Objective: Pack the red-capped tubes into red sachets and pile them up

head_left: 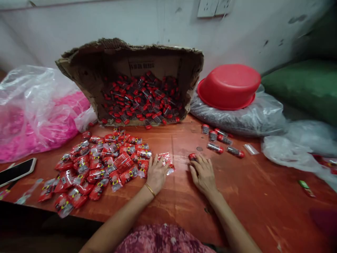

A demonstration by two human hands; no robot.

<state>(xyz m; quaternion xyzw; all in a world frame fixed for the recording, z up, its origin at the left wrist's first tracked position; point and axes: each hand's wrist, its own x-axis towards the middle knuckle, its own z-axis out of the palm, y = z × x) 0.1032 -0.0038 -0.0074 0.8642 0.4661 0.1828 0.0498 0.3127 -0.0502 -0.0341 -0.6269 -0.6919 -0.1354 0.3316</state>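
My left hand (pixel 157 173) lies on the red-brown table (pixel 258 189) with its fingers curled over a small clear packet with red print (pixel 166 161). My right hand (pixel 202 172) rests palm down a little to the right, and its fingertips close on a small red-capped vial (pixel 192 156). A spread heap of filled red packets (pixel 102 165) lies just left of my left hand. Behind it a torn cardboard box (pixel 131 59) lies on its side, full of red-capped vials (pixel 142 100).
Several loose vials (pixel 219 140) lie at the right, near an empty clear sleeve (pixel 250 149). A red plastic basin (pixel 228 86) sits upside down on a clear bag (pixel 244 117). A bag of pink material (pixel 39 116) and a phone (pixel 16 171) are at the left.
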